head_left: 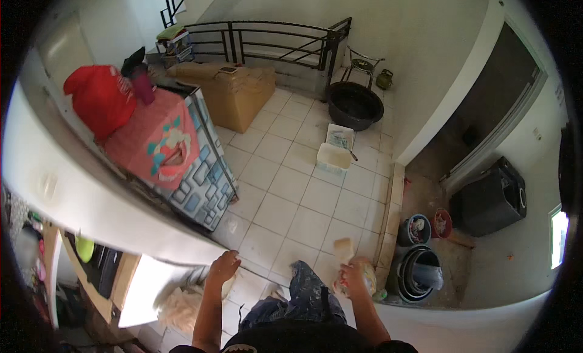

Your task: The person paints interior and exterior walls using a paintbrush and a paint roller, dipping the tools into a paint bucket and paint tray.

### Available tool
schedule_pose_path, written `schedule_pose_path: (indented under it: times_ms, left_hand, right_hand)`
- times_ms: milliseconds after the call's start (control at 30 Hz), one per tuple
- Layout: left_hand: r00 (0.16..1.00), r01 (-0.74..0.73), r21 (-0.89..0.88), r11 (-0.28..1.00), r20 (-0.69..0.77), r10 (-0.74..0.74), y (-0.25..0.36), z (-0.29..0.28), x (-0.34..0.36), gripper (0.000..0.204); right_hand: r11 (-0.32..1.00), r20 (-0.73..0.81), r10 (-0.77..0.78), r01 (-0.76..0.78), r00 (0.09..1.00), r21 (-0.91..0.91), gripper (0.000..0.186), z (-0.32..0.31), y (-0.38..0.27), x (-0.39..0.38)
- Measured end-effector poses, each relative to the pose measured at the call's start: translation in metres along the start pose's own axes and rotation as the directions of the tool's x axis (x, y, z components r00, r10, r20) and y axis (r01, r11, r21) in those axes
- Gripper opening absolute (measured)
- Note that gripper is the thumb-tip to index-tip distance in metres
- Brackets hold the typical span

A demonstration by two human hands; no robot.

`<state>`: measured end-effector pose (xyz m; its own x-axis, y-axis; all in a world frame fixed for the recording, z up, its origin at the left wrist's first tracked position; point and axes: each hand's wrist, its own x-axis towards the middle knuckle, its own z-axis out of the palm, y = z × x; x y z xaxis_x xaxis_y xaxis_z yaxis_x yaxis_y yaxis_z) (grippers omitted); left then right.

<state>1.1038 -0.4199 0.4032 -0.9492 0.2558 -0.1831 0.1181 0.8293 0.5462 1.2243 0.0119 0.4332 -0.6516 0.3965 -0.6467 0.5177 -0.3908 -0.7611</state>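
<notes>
My left hand (225, 267) is by the lower end of the white partition wall (188, 238), fingers stretched loosely forward and nothing visible in them. My right hand (354, 276) has its fingers bent around a crumpled plastic packet (368, 273) with coloured print, which shows on both sides of the hand. Just beyond those fingertips is a pale tan block-shaped thing (344, 249); whether the hand touches it I cannot tell. Below, between my arms, are my paint-spattered blue trousers (308, 295).
White floor tiles (291, 195) stretch ahead. Farther off are two pale trays (333, 157), a black tub (356, 106), a chair (363, 64) and a large cardboard box (243, 104). A cloth-topped patterned cabinet (203, 189) stands left. Stacked basins (404, 274) and buckets (418, 228) sit right, past a low ledge (390, 225).
</notes>
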Motion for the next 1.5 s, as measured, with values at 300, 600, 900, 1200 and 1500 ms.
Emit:
schedule_pose_path:
  times_ms: [300,600,900,1200,1500]
  left_hand:
    - [0.989,-0.092,-0.009,0.996,0.114,0.093,0.005,0.016,0.288,0.036]
    - [0.955,0.294,0.061,0.954,-0.047,-0.292,0.003,-0.041,0.545,0.039]
    - [0.915,0.379,-0.096,0.920,-0.110,-0.389,-0.062,-0.117,0.845,0.037]
    - [0.867,0.294,-0.150,0.944,-0.373,-0.329,-0.114,-0.237,1.153,0.034]
    - [0.231,0.893,-0.304,0.333,-0.326,-0.917,-0.101,-0.308,1.357,0.081]
  right_hand:
    - [0.934,-0.003,0.287,-0.279,0.958,0.221,0.008,0.089,-0.140,0.249]
    - [0.999,0.230,-0.046,0.049,0.972,-0.007,0.015,0.299,-0.418,0.454]
    - [0.949,0.473,0.115,-0.237,0.874,0.208,0.022,0.463,-0.497,0.661]
    - [0.963,0.434,0.269,-0.241,0.860,-0.120,0.017,0.584,-0.632,0.775]
    - [0.958,0.360,0.238,-0.156,0.902,-0.243,0.020,0.707,-0.724,0.955]
